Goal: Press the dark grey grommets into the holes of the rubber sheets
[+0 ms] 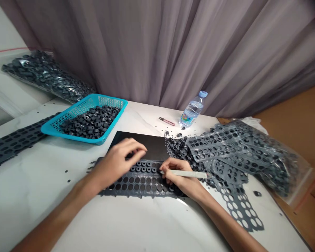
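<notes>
My right hand [177, 171] is closed around a pale pen-like tool [189, 173]. The tool's narrow end is at a dark moulded rubber sheet [144, 189] lying in front of me, where rows of round shapes and small rings [145, 169] show. My left hand [123, 154] hovers over the sheet's left part, thumb and forefinger brought together; anything between the tips is too small to make out. Beneath the sheet's far side lies a flat black board [154, 147]. Part of the sheet is hidden by both hands.
A blue basket [48, 129] of dark rings stands at left, beside a filled plastic bag [47, 77] and another sheet [18, 138]. Pink-handled snips [166, 121] and a water bottle [192, 112] are at the back. Punched sheets [236, 175] and loose rings pile up at right.
</notes>
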A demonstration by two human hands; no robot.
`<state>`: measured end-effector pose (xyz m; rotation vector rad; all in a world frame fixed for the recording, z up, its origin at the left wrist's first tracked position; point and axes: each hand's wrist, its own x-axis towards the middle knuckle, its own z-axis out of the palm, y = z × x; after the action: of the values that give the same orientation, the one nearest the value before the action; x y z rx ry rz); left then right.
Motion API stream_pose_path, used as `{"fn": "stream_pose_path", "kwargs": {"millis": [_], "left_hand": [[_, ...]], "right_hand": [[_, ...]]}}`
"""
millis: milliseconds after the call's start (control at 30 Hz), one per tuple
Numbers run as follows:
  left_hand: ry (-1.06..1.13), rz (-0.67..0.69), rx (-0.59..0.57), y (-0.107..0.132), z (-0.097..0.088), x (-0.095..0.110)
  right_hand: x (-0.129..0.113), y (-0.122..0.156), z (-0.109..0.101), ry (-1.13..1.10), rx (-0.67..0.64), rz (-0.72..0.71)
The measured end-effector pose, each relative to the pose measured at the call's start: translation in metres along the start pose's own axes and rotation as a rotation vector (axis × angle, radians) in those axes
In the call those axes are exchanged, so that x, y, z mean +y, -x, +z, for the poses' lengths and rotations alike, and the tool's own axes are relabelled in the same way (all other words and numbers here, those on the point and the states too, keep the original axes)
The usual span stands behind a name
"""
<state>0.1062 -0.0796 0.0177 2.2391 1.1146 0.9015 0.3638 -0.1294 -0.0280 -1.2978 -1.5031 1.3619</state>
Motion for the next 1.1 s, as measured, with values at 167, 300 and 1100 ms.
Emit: {"fn": "stream_pose_path", "kwargs": {"millis": [167,300,1100], "left_hand": [[0.064,0.043,-0.307,0.012,0.030,0.018],[0.006,0.040,-0.356,0.013,0.030,0.016],[1.141,-0.658,-0.095,0.007,0.025,0.014]], "right_hand": [[-0.001,0.000,-0.001,-0.003,-0.038,-0.026],[-0.005,0.001,-0.001,0.026,-0.046,-0.037],[0.001,0.002,0.001,-0.030,0.045,0.003]]}}
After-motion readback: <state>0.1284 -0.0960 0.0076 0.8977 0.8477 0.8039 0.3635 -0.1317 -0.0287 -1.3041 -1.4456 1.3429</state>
